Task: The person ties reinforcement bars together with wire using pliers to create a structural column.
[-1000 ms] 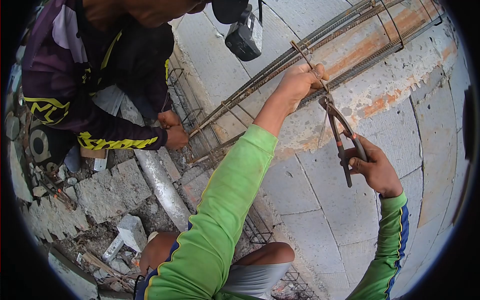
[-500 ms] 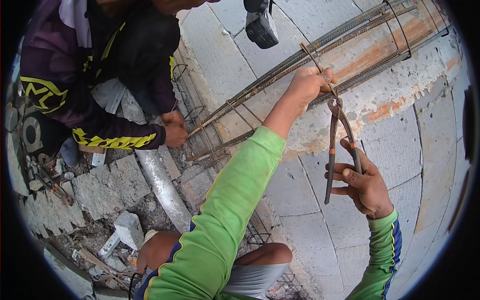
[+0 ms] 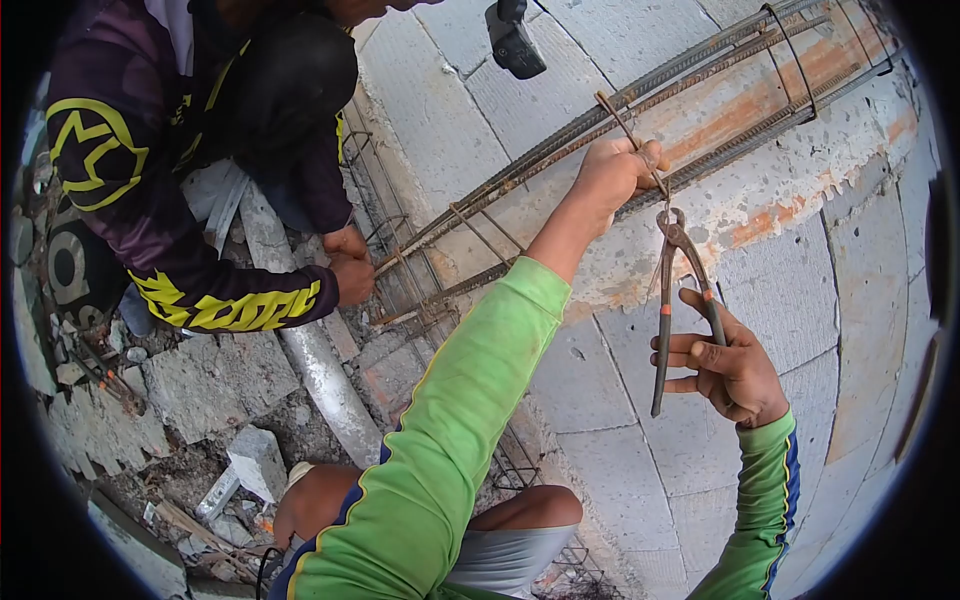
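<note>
My left hand (image 3: 612, 172) is closed around a thin rusty steel rod (image 3: 620, 118), whose upper end sticks out past the rebar bundle (image 3: 560, 150). Just below that fist, the jaws of a pair of end-cutting pincers (image 3: 673, 238) sit at the wire end. Its handles hang spread apart, with orange bands on them. My right hand (image 3: 738, 368) holds the pincers by the right handle, thumb and fingers reaching between the two handles. The rebar bundle runs diagonally beneath my left hand, over a mortar-stained concrete ledge (image 3: 770, 215).
At left a crouching person's hands (image 3: 350, 268) work at the rebar cage's end (image 3: 410, 262). A second pair of pincers (image 3: 103, 375) lies among rubble. A pale pipe (image 3: 325, 375) and broken blocks (image 3: 258, 462) are nearby. A dark device (image 3: 517, 45) hangs at the top.
The pincers have turned so their jaws face me more flatly, with the head slightly lower. My left hand stays nearly in place. The other person's sleeve has shifted slightly.
</note>
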The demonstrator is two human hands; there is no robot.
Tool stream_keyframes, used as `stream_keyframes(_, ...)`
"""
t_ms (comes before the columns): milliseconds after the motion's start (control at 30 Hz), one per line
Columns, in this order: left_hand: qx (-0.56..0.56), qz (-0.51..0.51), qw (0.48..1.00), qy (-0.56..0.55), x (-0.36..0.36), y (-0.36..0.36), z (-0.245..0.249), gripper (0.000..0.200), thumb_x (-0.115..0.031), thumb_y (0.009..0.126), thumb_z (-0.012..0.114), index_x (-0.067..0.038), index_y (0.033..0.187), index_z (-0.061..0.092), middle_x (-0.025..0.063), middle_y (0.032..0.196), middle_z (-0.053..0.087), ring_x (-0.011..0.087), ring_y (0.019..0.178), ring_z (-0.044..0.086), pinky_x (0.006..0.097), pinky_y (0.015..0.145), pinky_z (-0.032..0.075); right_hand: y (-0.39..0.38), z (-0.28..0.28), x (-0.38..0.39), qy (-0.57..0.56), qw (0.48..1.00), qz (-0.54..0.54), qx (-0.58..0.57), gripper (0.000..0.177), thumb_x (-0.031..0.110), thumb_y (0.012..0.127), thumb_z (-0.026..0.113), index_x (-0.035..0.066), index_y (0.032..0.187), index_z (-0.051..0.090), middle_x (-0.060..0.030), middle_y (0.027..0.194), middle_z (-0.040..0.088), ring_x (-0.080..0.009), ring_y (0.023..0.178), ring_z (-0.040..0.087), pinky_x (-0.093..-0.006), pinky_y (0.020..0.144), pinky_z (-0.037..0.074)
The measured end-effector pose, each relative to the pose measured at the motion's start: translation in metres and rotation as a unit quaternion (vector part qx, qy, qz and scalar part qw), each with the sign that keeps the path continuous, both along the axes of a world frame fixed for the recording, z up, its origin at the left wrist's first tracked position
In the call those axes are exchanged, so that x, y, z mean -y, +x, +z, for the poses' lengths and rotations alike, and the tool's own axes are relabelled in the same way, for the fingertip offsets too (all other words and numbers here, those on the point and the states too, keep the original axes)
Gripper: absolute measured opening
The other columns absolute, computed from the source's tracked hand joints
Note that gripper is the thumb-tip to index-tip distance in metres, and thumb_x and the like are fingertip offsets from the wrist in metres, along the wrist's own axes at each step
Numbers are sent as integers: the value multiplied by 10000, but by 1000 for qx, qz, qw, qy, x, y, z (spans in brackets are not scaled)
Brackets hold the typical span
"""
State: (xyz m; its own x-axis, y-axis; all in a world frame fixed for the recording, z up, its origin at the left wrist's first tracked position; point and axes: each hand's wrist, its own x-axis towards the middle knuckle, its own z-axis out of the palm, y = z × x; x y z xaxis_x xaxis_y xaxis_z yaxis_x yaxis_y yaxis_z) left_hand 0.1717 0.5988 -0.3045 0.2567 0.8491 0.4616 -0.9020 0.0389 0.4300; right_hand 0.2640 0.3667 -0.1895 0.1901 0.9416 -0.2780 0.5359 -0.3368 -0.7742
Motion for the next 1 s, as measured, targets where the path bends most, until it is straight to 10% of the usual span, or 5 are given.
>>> stream_keyframes(600,-1,28,999,-16,2,0,1,301,-282,978,625,12,955,684,93,855,660,169,773,627,313,745,491,-18,30,-8,-30,986,22,162,576,68,989,525,19,1514,293,-89,955,624,-219,924,653,-416,796,589)
stream_keyframes(933,32,9,998,-62,8,-5,6,253,-207,956,640,32,890,688,90,762,655,138,629,566,268,621,445,41,18,-14,-158,954,23,-254,464,255,945,655,-16,1292,510,-83,796,599,-210,576,571,-386,482,500)
stream_keyframes(1000,31,5,997,-69,7,-5,6,250,-202,957,638,35,895,690,91,759,655,136,630,568,262,617,446,43,26,-19,-153,975,53,-154,501,243,918,688,-38,1288,502,-84,765,618,-233,586,618,-402,493,530)
